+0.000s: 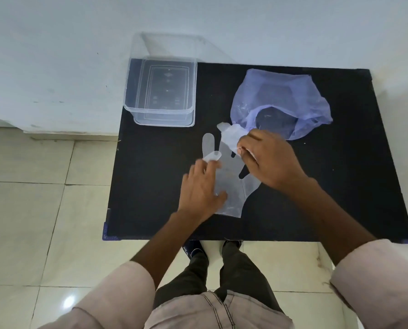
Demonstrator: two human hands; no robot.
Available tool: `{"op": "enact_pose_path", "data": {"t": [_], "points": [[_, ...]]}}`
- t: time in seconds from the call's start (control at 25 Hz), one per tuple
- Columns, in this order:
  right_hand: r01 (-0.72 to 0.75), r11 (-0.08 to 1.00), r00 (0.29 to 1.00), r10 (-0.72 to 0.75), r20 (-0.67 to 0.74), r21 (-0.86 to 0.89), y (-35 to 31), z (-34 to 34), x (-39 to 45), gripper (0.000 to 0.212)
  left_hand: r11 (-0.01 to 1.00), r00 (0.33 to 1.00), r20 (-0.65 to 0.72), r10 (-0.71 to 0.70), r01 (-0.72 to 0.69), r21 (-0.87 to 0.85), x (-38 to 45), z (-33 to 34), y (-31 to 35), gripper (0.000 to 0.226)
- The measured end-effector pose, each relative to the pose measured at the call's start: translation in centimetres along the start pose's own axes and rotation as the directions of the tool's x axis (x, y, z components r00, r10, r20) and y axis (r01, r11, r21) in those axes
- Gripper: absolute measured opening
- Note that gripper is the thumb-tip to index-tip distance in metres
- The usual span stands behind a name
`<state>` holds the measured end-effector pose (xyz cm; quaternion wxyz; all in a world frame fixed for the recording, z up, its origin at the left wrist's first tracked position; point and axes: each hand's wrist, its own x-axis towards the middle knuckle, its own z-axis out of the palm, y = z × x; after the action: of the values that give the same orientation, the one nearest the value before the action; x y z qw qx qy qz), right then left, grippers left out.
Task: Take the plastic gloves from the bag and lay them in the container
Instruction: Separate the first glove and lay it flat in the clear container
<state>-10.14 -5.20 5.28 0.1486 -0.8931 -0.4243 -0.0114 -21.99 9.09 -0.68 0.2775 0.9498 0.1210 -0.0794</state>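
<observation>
A clear plastic glove lies flat on the black table, fingers pointing away from me. My left hand rests on its left side, fingers spread, with one folded glove finger at my fingertips. My right hand pinches the glove's upper fingers, which are bunched and lifted near the bag's mouth. The thin purple plastic bag lies open at the table's back right. The clear rectangular container stands at the back left corner; nothing shows inside it.
The table stands against a white wall. Cream floor tiles lie to the left and in front. My legs and shoes are at the table's near edge.
</observation>
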Motion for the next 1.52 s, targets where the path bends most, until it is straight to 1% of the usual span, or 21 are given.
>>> {"op": "enact_pose_path", "data": {"t": [0.04,0.08,0.16,0.24,0.32,0.44,0.52,0.6,0.64,0.68,0.72,0.76,0.8,0.84,0.92,1.0,1.12,1.2,1.32,1.44,1.52], "points": [[0.006,1.0,1.0,-0.006,0.003,-0.002,-0.2,0.6,-0.2,0.026,0.997,0.994,-0.106,0.03,-0.038,-0.07,1.0,-1.2,0.3,0.077],[0.004,1.0,1.0,-0.004,-0.004,0.005,-0.3,0.9,-0.2,0.029,0.988,0.986,-0.156,0.059,-0.081,-0.135,2.3,-2.3,0.3,0.085],[-0.01,0.999,1.0,0.011,-0.018,0.037,-0.4,0.6,0.1,0.038,0.96,0.975,-0.133,0.178,-0.202,-0.195,4.8,-4.2,0.3,0.088],[0.006,0.998,0.998,-0.002,-0.067,0.057,-0.3,-0.4,0.3,0.044,0.925,0.953,-0.05,0.298,-0.301,-0.23,6.9,-5.6,0.4,0.069],[0.044,0.998,0.993,-0.039,-0.109,0.042,0.2,-1.6,0.4,0.043,0.895,0.935,0.016,0.354,-0.334,-0.297,8.5,-6.6,1.0,0.045],[0.061,0.997,0.996,-0.057,-0.069,0.056,1.2,-2.9,0.7,0.042,0.843,0.921,0.023,0.389,-0.346,-0.412,9.8,-6.8,2.5,0.025],[-0.009,0.995,1.0,0.008,0.008,0.099,1.9,-3.6,0.7,0.036,0.803,0.918,0.004,0.397,-0.346,-0.485,10.1,-6.7,3.4,0.021],[-0.195,0.95,0.979,0.202,-0.004,0.243,3.1,-4.6,0.3,0.031,0.798,0.932,-0.03,0.362,-0.326,-0.506,10.3,-6.5,4.0,0.019],[-0.316,0.87,0.932,0.359,-0.045,0.378,3.7,-5.3,-0.3,0.034,0.805,0.944,-0.04,0.326,-0.3,-0.511,10.4,-6.7,4.3,0.018],[-0.411,0.728,0.848,0.527,-0.064,0.549,4.2,-5.9,-1.2,0.039,0.81,0.957,-0.046,0.287,-0.269,-0.521,10.5,-6.8,4.5,0.017],[-0.462,0.541,0.744,0.668,-0.025,0.703,4.6,-6.3,-2.3,0.043,0.807,0.965,-0.05,0.259,-0.244,-0.538,10.6,-7.0,4.7,0.017],[-0.495,0.351,0.66,0.746,0.082,0.795,4.9,-6.5,-3.6,0.049,0.8,0.969,-0.054,0.239,-0.228,-0.555,10.6,-7.2,4.8,0.016],[-0.545,0.222,0.622,0.754,0.212,0.808,5.0,-6.3,-4.7,0.055,0.793,0.972,-0.056,0.227,-0.218,-0.569,10.7,-7.4,4.9,0.016],[-0.619,0.176,0.615,0.714,0.334,0.765,4.9,-5.8,-5.5,0.06,0.789,0.974,-0.056,0.218,-0.21,-0.577,10.7,-7.6,5.0,0.015],[-0.706,0.18,0.613,0.639,0.465,0.685,4.6,-4.6,-6.0,0.059,0.782,0.977,-0.051,0.205,-0.195,-0.592,10.8,-7.9,5.1,0.015],[-0.672,0.161,0.615,0.665,0.423,0.723,4.4,-3.6,-5.1,0.043,0.785,0.981,-0.048,0.186,-0.177,-0.594,11.0,-8.1,5.3,0.017],[-0.614,0.093,0.565,0.745,0.354,0.783,5.0,-3.2,-3.2,0.02,0.798,0.988,-0.038,0.152,-0.145,-0.585,11.3,-8.3,5.3,0.02],[-0.586,0.044,0.556,0.749,0.361,0.809,5.7,-3.2,-2.4,0.016,0.831,0.992,-0.027,0.123,-0.118,-0.543,11.5,-8.5,5.0,0.019],[-0.55,0.029,0.594,0.717,0.366,0.835,6.4,-3.5,-1.2,0.013,0.859,1.0,-0.004,0.028,-0.026,-0.51,11.7,-8.7,5.0,0.017],[-0.484,0.017,0.605,0.729,0.321,0.875,6.5,-3.6,0.1,0.01,0.763,0.996,0.045,-0.082,0.092,-0.64,11.6,-8.7,5.3,0.016],[-0.453,0.146,0.645,0.735,0.209,0.88,6.7,-3.4,0.8,0.008,0.663,0.985,0.093,-0.144,0.166,-0.73,11.4,-8.6,5.4,0.018]]}}
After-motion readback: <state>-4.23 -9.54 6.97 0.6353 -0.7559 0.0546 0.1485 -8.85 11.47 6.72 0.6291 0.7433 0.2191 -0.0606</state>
